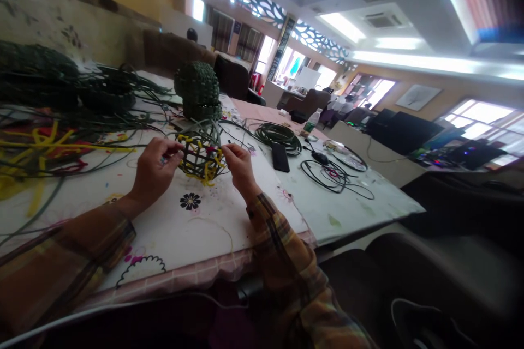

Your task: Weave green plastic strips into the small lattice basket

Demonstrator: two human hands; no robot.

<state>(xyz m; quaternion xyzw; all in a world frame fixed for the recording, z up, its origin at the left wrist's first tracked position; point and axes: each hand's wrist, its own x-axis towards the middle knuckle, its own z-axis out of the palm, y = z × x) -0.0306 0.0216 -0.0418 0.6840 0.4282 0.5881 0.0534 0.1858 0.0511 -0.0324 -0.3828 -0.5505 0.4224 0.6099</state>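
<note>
2 plaid sleeves [289,248] in brown, mustard and black.

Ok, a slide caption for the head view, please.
Left hand and right hand holding either side of a dark-and-yellow woven lattice, flower-printed tablecloth below.

"What covers your bench [347,215]?"

"A white cover [216,240] printed with flowers, a bold black flower [190,201] right in front of me, and pink checked cloth [192,274] along my edge."

"And on your left?"

"I have yellow strips [41,147] in a loose heap, long green strips [51,198] straggling around them, and dark woven pieces [106,90] lying farther back."

"Straight ahead, toward the back?"

"A dark green woven form [197,87], rounded at the top."

"To your right?"

"A coil of green strip [272,133], a black phone [280,158] at its near side, a bottle [311,122] standing beyond, then a mouse [320,157] near loops of black cable [332,175]."
</note>
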